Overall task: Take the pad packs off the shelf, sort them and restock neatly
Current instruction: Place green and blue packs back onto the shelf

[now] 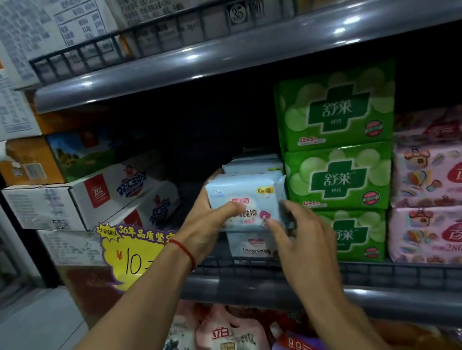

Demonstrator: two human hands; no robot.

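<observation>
Pad packs in pale blue (247, 199) sit stacked at the shelf (271, 278) front, gripped by the left hand (210, 224) with its thumb across the top pack; the right hand's (301, 236) loose fingers touch its right edge. Beside them stand green packs (343, 177), then pink packs (450, 178).

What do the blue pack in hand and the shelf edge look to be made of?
Blue pack: looks like thin soft plastic film, slightly glossy; it creases where the left hand grips it. Shelf edge: probably painted metal or hard plastic, grey and glossy, with sharp light reflections along it.
</observation>
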